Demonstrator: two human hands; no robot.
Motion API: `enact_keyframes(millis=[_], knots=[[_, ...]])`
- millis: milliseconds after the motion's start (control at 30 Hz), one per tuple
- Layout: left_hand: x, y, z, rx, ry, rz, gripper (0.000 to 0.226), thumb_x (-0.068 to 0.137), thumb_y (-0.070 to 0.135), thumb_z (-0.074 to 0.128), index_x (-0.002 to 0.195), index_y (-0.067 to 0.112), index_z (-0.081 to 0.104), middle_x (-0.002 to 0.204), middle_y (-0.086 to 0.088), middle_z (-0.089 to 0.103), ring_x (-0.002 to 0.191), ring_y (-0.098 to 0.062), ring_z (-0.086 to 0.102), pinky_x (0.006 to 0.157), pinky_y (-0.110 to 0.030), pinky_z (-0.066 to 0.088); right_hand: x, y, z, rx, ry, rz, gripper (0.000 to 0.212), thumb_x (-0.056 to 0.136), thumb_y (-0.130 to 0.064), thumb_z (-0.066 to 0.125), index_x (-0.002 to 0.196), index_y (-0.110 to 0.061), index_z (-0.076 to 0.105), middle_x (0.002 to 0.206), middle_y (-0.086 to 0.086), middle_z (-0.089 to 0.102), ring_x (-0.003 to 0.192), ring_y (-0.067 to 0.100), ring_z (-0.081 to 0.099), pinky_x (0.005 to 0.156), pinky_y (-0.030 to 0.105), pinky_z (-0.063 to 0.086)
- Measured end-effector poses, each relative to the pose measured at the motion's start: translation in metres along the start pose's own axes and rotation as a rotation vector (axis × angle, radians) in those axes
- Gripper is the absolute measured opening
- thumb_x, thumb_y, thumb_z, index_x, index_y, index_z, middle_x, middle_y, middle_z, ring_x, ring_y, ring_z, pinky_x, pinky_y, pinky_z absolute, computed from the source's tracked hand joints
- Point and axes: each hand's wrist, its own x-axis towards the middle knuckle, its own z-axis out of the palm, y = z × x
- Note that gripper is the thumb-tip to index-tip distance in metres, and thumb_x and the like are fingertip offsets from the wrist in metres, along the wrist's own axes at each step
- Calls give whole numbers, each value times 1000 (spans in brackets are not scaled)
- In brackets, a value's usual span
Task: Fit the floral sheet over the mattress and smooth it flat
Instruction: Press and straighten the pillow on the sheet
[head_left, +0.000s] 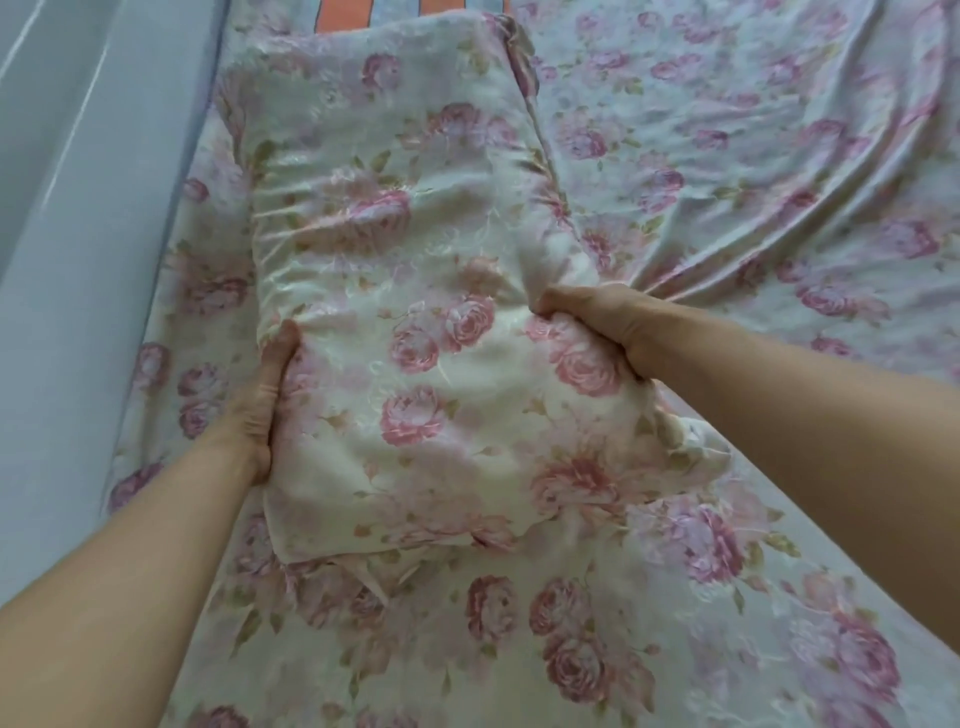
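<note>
Your left hand grasps the left edge of a floral pillow at about 8 o'clock from its middle, thumb lying on top and fingers hidden under the edge, while your right hand is clenched round a bunch of the pillow's cover at about 3 o'clock. The pillow lies on the floral sheet, which covers the bed all round it and shows long creases fanning out toward 2 o'clock from your right hand. At 11 o'clock a pale curtain hangs along the bed's left side, and at 12 o'clock an orange-and-blue striped cloth peeks out past the pillow's far end.
</note>
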Motion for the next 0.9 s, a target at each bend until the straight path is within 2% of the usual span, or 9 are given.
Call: enact_keyframes(millis=[100, 167, 233, 333, 433, 567, 733, 800, 900], knots=[[-6, -3, -4, 31, -52, 19, 72, 58, 59, 80, 116, 18, 69, 113, -11, 70, 105, -29, 66, 96, -49, 50, -3, 15, -6, -4, 67, -131, 15, 72, -19, 74, 82, -11, 67, 59, 3, 67, 45, 16, 63, 48, 23, 52], [-19, -10, -1, 45, -102, 31, 41, 66, 41, 73, 97, 14, 69, 86, -6, 73, 74, -18, 71, 74, -34, 59, -9, 28, -14, -49, 66, -179, 16, 73, -14, 73, 87, -10, 68, 65, 4, 69, 50, 16, 66, 50, 23, 51], [-34, -22, 13, 40, -102, 3, 7, 80, 18, 57, 78, 12, 60, 63, -3, 65, 49, -12, 62, 51, -22, 55, -17, 42, -28, -128, 87, -211, 17, 74, -11, 72, 90, -10, 68, 70, 4, 69, 56, 16, 67, 53, 22, 49], [-54, -39, 41, -12, -56, 25, 31, 81, -5, 37, 60, 11, 54, 57, -5, 52, 43, -12, 51, 42, -15, 47, -31, 64, -49, -117, 160, -229, 22, 72, -5, 69, 93, -10, 66, 75, 7, 70, 64, 19, 67, 57, 26, 51], [-72, -49, 75, -13, 5, 69, 49, 79, -12, 34, 43, 12, 58, 47, -1, 55, 41, -11, 53, 40, -15, 46, -49, 93, -80, -80, 281, -262, 19, 72, -4, 65, 89, -12, 67, 67, 3, 68, 54, 14, 64, 46, 20, 46], [-100, -59, 128, 44, -45, 90, 29, 84, -13, 37, 64, 1, 52, 44, 1, 59, 40, -8, 56, 41, -14, 46, -71, 129, -129, -12, 451, -325, 18, 68, -2, 60, 82, -12, 66, 63, -1, 64, 53, 14, 61, 42, 18, 42], [-130, -73, 217, 142, -202, 158, 27, 81, -16, 40, 64, 3, 51, 48, 5, 59, 50, -7, 59, 51, -15, 48, -98, 169, -214, 3, 675, -331, 24, 62, -14, 60, 84, -11, 67, 73, 3, 69, 70, 25, 66, 59, 32, 55], [-139, -78, 255, 179, -252, 194, 20, 76, -15, 45, 71, 3, 52, 55, 2, 59, 55, -7, 59, 57, -18, 46, -112, 183, -248, 2, 772, -323, 18, 66, -12, 62, 83, -8, 67, 73, 5, 67, 71, 27, 66, 62, 35, 54], [-152, -88, 318, 222, -345, 188, 18, 70, -10, 50, 60, 5, 56, 53, 2, 57, 53, -11, 54, 53, -21, 42, -135, 206, -302, 3, 915, -307, 17, 69, -11, 63, 83, -2, 66, 73, 11, 65, 69, 28, 63, 60, 34, 49]])
